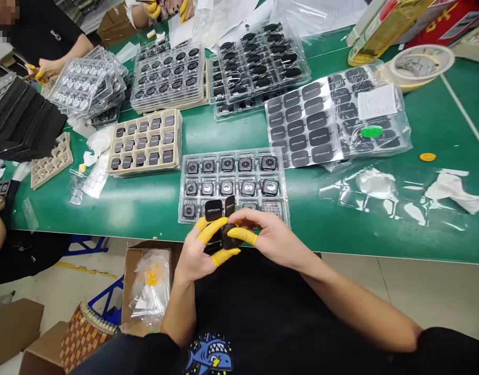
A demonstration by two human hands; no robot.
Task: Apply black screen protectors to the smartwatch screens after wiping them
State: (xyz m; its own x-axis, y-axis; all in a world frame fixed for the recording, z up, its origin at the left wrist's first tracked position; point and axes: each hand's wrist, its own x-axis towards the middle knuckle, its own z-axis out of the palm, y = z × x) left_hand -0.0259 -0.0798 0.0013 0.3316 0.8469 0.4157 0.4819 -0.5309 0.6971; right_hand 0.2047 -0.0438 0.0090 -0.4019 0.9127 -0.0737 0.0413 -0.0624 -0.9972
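My left hand (pixel 190 258), with yellow finger cots, is closed around dark glossy pieces just off the table's front edge. My right hand (pixel 278 237) pinches a black square watch body (pixel 231 237) between thumb and fingers, close against the left fingertips. Two black protective films with pale lettering stick up above the fingers: a wider film (pixel 213 210) and a narrower-looking film (pixel 230 205), turned partly edge-on. Behind the hands lies a clear plastic tray (pixel 285 182) of square watch bodies, some with round sensor backs showing. The fingers hide its front row in part.
Sheets of black film stickers (pixel 299 125) lie at the back right beside a tape roll (pixel 421 62). Stacked beige trays (pixel 145 171) and clear trays (pixel 258 96) stand farther back. A cardboard box (pixel 130 291) sits below the table edge. Co-workers' hands show at the left and far side.
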